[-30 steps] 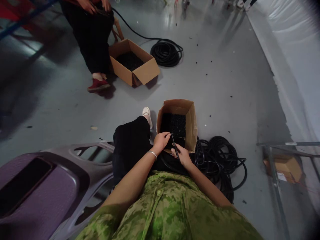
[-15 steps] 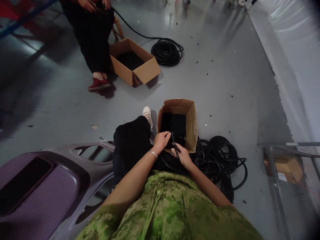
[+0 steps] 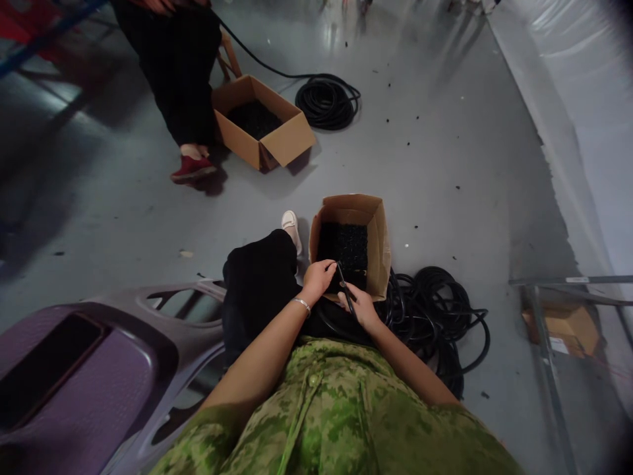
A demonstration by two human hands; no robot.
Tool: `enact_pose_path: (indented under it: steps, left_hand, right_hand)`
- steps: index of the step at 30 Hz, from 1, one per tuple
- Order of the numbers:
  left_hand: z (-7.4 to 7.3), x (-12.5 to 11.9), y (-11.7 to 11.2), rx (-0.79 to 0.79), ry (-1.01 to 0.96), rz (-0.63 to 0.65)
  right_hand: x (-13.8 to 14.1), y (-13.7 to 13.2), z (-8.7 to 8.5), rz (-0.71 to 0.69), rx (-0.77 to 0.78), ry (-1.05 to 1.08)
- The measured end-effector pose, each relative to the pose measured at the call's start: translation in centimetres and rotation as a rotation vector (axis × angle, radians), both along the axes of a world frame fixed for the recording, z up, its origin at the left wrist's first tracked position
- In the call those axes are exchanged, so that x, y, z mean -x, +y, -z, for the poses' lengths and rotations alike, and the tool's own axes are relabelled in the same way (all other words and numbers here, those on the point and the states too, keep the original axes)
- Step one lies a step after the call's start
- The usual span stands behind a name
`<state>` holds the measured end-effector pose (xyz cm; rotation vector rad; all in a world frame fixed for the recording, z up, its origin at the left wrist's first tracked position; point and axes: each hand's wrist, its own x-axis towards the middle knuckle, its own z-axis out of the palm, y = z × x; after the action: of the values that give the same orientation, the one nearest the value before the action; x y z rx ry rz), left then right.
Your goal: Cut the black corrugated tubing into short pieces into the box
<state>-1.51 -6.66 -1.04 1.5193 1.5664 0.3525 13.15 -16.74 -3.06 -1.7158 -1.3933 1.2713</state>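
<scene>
Over the near edge of a cardboard box (image 3: 380, 254), my left hand (image 3: 317, 280) pinches the upper end of a thin black hose (image 3: 345, 288). My right hand (image 3: 361, 306) is closed around the lower part of it, just to the right. A small round brownish spot shows beside the right fingertips; what it belongs to is too small to tell. Small black pieces (image 3: 346, 244) lie in the box beneath both hands. Loose coils of black hose (image 3: 440, 297) are heaped on the floor to the right of the box.
A seated person in dark trousers (image 3: 173, 79) is by a second cardboard box (image 3: 287, 142) of black pieces and a coiled hose (image 3: 326, 102). A phone (image 3: 49, 363) lies on a purple chair (image 3: 119, 376) at left. A metal frame (image 3: 548, 356) stands at right.
The view has shifted very slightly. Both my hands keep their hold on the hose, with no clear movement. The other person's hands have moved up toward the top edge.
</scene>
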Motion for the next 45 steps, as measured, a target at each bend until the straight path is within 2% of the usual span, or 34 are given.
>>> enact_pose_path:
  steps: [10,15,21,30,38,45]
  left_hand:
    - [0.0,-0.1,0.0,-0.008,0.023,0.030]
    - [0.6,0.0,-0.1,0.002,-0.019,0.011]
    - [1.4,0.1,-0.2,0.042,-0.127,-0.063]
    - [2.6,0.4,-0.2,0.226,-0.266,-0.171]
    - [2.6,0.5,-0.1,0.255,-0.316,-0.201]
    - [3.3,0.8,-0.1,0.231,-0.290,-0.194]
  right_hand:
    - [0.6,0.0,-0.7,-0.027,-0.061,-0.133]
    - [0.7,0.1,-0.7,-0.022,-0.066,-0.146]
    - [0.6,0.0,0.1,-0.014,-0.081,-0.164]
    - [0.6,0.0,1.1,-0.024,-0.053,-0.189]
    - [0.5,-0.2,2.0,-0.023,-0.062,-0.134]
    - [0.7,-0.1,2.5,-0.016,-0.014,-0.142]
